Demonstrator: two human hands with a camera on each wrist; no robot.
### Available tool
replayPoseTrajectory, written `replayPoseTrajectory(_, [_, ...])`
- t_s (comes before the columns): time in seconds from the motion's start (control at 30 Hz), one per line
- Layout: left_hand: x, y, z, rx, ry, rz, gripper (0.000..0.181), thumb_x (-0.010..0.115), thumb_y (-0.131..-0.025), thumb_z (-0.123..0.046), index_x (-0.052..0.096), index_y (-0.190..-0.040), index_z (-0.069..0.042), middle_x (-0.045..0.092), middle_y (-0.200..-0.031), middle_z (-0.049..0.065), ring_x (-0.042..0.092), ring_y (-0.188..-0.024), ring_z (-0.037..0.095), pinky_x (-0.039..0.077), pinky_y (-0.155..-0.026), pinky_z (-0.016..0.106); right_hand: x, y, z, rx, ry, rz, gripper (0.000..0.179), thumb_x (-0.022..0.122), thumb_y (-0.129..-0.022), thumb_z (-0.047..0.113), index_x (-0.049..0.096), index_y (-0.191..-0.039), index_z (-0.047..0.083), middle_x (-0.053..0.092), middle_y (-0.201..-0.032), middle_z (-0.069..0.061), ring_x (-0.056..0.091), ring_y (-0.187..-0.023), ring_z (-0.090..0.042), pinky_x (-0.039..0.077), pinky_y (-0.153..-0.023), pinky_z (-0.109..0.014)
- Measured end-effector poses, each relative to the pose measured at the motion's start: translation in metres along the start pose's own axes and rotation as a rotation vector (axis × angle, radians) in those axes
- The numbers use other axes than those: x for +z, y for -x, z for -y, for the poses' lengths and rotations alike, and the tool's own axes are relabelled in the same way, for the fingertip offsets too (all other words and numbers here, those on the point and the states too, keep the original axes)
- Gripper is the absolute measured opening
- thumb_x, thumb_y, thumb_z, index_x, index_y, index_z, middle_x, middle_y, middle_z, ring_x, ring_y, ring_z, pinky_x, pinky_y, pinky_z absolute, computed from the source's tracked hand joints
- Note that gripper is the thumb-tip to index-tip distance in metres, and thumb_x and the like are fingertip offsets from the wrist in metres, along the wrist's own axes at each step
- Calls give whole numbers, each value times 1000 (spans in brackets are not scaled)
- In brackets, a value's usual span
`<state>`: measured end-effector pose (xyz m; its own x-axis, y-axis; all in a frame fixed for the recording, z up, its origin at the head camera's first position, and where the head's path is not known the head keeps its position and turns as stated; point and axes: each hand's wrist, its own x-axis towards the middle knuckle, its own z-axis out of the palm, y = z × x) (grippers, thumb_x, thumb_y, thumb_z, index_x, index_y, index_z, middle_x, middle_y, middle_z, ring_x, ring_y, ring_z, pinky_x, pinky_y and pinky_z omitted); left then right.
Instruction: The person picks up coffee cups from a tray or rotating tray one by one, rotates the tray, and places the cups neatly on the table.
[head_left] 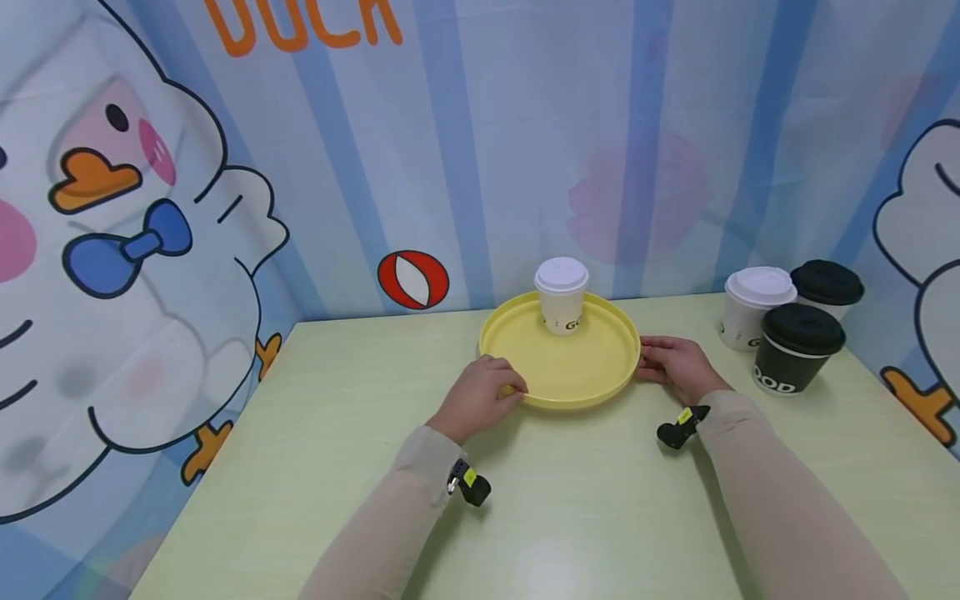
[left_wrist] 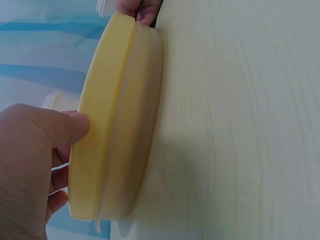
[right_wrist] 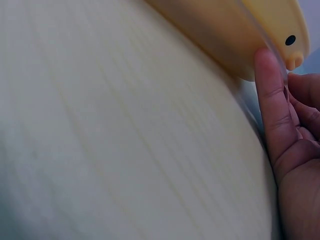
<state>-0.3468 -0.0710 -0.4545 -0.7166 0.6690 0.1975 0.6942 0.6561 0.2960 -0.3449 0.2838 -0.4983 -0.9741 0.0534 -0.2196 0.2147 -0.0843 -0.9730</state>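
A round yellow box point(head_left: 558, 371) with a raised lip sits near the table's back edge. On its top, toward the back, stands a white paper cup point(head_left: 562, 300) with a white lid. My left hand point(head_left: 480, 396) grips the box's near left edge; in the left wrist view its thumb point(left_wrist: 77, 126) presses the yellow side, above a pale seam. At the right edge my right hand point(head_left: 678, 365) pinches the rim. The right wrist view shows a black eye and small orange beak on the box's side point(right_wrist: 277, 30). Whether the box's underside touches the table I cannot tell.
To the right, beyond my right hand, stand a white-lidded white cup point(head_left: 757, 304), a black-lidded dark cup point(head_left: 798, 350) and a black-lidded pale cup point(head_left: 827, 287). A cartoon-printed blue cloth point(head_left: 525, 125) backs the pale wood-grain table point(head_left: 360, 375).
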Motion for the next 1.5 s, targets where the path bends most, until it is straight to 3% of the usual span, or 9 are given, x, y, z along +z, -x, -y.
replayPoseTrajectory(0.43, [-3, 0, 6, -28, 7, 15, 11, 70, -97, -25, 77, -104, -20, 68, -105, -8, 55, -106, 14, 47, -100, 32, 0, 3, 2, -3, -1, 9, 50, 47, -107, 8, 33, -152, -9, 68, -96, 3, 69, -87, -6, 58, -84, -25])
replayPoseTrajectory(0.63, [-7, -6, 0, -62, 37, -61, 17, 64, -99, -25, 76, -107, -18, 68, -104, -6, 54, -106, 15, 47, -99, 33, 2, 2, 3, -10, -13, 7, 50, 47, -107, 8, 33, -152, -9, 68, -95, 3, 68, -85, -6, 58, -81, -23])
replayPoseTrajectory(0.8, [-5, -19, -17, -44, 29, -94, 20, 62, -99, -29, 76, -108, -18, 68, -100, -7, 55, -98, 14, 48, -91, 31, 2, 1, 2, -7, -18, 0, 50, 48, -106, 8, 35, -151, -9, 68, -94, 3, 69, -85, -6, 59, -81, -23])
replayPoseTrajectory(1.2, [23, -47, -79, -26, -43, 65, 39, 63, -97, -51, 72, -123, -24, 67, -103, -9, 61, -94, 10, 49, -85, 27, 4, 6, 1, -30, -27, 12, 51, 47, -107, 7, 32, -151, -12, 69, -91, 4, 69, -84, -5, 59, -80, -23])
replayPoseTrajectory(1.33, [31, -50, -89, -20, -73, 78, 34, 65, -96, -48, 73, -120, -25, 68, -101, -10, 62, -91, 6, 50, -82, 25, 4, 5, 0, -24, -26, 8, 50, 46, -107, 7, 32, -151, -12, 69, -91, 4, 69, -84, -5, 59, -80, -23])
replayPoseTrajectory(1.5, [37, -53, -91, -21, -85, 70, 27, 68, -96, -44, 75, -114, -26, 67, -96, -12, 60, -86, 4, 49, -80, 22, 4, 5, 0, -38, -44, 16, 51, 47, -106, 6, 31, -151, -13, 69, -90, 3, 69, -82, -5, 59, -79, -23])
